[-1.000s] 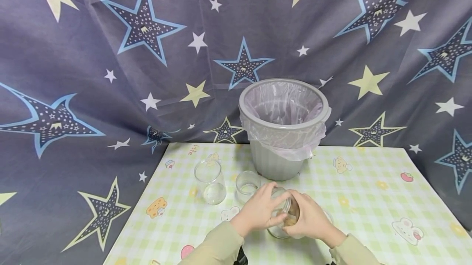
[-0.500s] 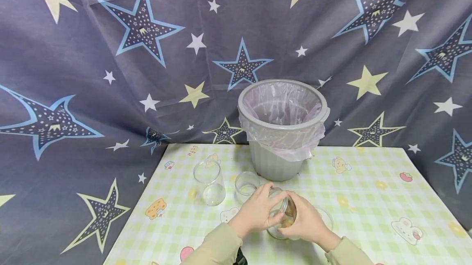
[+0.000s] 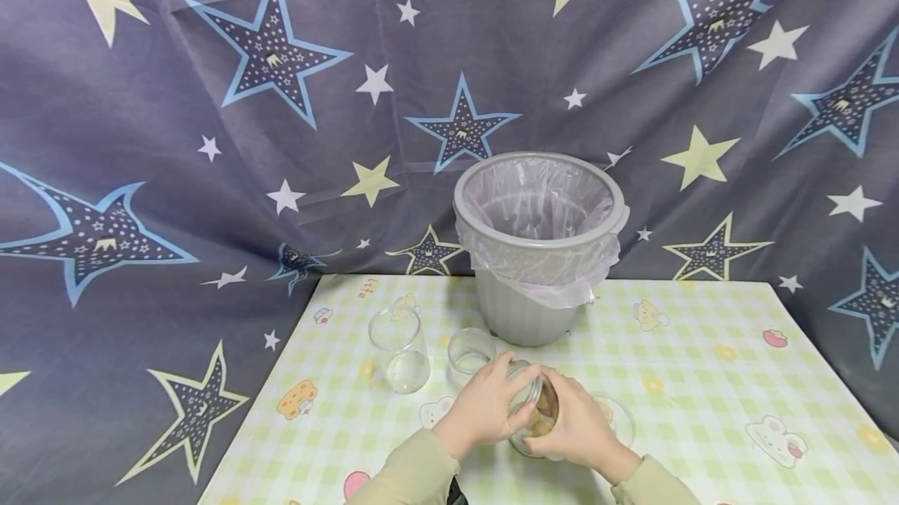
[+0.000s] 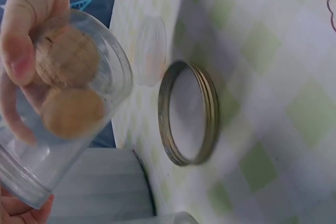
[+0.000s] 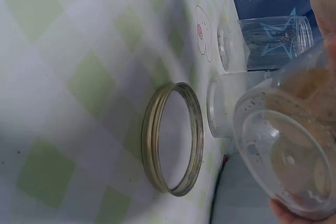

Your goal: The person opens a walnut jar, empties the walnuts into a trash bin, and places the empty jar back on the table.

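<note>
Both hands hold a clear jar [image 3: 537,405] on its side above the table. My left hand [image 3: 485,403] has its fingers and thumb around the threaded mouth end. The right hand [image 3: 579,423] grips the base end. Inside, the left wrist view shows two round brown lumps [image 4: 72,113] that look like walnuts. Below the jar, a gold screw-lid ring [image 4: 211,114] lies on the table; the right wrist view shows the same ring [image 5: 149,140]. A clear round disc-like piece [image 3: 632,423] lies beside the right hand.
A tall clear container [image 3: 400,345] stands at the left, with a shorter clear one [image 3: 460,368] nearer the hands. Behind them rises a grey bin [image 3: 523,310] lined with a pinkish plastic bag. A green-checked cloth [image 3: 702,380] covers the table, before a star-patterned curtain [image 3: 492,37].
Both hands and the jar have shifted slightly to the left, the right hand most. More of the clear disc-like piece now shows. The bin and standing containers have stayed put.
</note>
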Tool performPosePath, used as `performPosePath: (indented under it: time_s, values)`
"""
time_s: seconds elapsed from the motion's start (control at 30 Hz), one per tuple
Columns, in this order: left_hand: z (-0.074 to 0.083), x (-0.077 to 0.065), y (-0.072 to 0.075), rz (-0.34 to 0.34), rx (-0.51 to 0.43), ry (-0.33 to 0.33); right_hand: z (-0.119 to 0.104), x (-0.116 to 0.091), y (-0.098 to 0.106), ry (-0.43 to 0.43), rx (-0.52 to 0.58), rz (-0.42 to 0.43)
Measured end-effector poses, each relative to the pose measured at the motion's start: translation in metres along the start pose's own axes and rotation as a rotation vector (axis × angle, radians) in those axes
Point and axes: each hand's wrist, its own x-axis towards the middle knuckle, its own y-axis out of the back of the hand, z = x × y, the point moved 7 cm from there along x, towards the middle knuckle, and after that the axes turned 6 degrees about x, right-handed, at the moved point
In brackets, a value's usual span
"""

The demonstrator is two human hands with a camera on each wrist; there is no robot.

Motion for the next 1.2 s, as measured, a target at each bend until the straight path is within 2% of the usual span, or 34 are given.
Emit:
performPosePath:
  time_s: [0.1,0.2,0.27,0.33,0.47,0.53,0.6,0.67,0.77,0.87,1.0,1.2]
  values:
    - [-0.004,0.002,-0.005,-0.063,-0.041,0.14,-0.005,0.002,0.002,0.053,-0.127,0.071]
    - [-0.01,0.004,-0.007,-0.089,-0.061,0.27,-0.009,0.005,0.003,0.111,-0.209,0.123]
    - [-0.012,0.004,-0.007,-0.092,-0.074,0.302,-0.009,0.007,0.002,0.11,-0.202,0.122]
    - [-0.013,0.004,-0.005,-0.102,-0.094,0.307,-0.008,0.008,0.002,0.108,-0.19,0.107]
    - [-0.016,0.002,-0.005,-0.21,-0.216,0.302,-0.005,0.006,0.004,0.125,-0.192,0.085]
    - [-0.017,-0.001,-0.005,-0.271,-0.272,0.273,-0.005,0.004,0.005,0.147,-0.198,0.079]
    - [-0.018,-0.004,-0.003,-0.3,-0.307,0.21,-0.005,0.003,0.006,0.162,-0.205,0.073]
    - [-0.016,-0.006,0.001,-0.302,-0.316,0.111,-0.005,0.002,0.007,0.181,-0.215,0.069]
    - [-0.011,-0.007,0.009,-0.272,-0.299,-0.051,-0.005,0.002,0.009,0.213,-0.237,0.067]
    - [-0.008,-0.009,0.013,-0.248,-0.272,-0.164,-0.004,0.001,0.01,0.229,-0.243,0.063]
    - [-0.008,-0.011,0.014,-0.247,-0.279,-0.203,-0.004,0.0,0.011,0.247,-0.251,0.062]
    - [-0.011,-0.011,0.014,-0.232,-0.292,-0.163,-0.004,-0.001,0.01,0.27,-0.273,0.074]
